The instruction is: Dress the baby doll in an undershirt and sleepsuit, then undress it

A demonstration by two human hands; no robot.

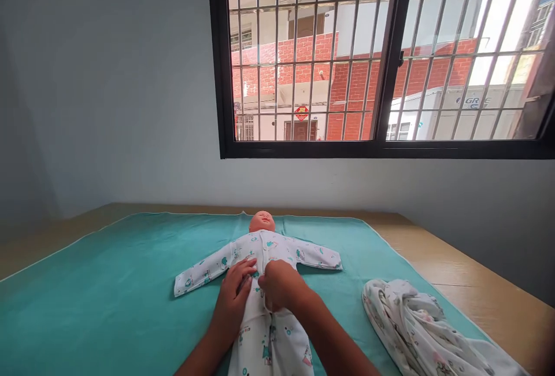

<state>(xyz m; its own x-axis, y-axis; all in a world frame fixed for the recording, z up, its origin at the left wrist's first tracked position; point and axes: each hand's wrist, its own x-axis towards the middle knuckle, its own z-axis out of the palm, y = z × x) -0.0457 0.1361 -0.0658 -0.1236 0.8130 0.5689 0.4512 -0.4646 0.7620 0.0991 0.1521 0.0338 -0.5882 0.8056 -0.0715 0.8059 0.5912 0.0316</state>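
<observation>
A baby doll (262, 221) lies face up on a teal cloth (108, 289), dressed in a white printed romper (277, 249) with both sleeves spread out. My left hand (234, 295) rests on the romper's front at the belly, fingers bent and pressing the fabric. My right hand (280, 286) is beside it, fingers curled and pinching the romper's front seam. Both hands touch each other over the doll's middle. The doll's legs run down between my forearms to the bottom edge.
A crumpled white printed garment (416, 324) lies on the cloth to the right. The cloth covers a wooden surface (455, 266) against a grey wall. A barred window (381, 58) is above, with brick buildings outside.
</observation>
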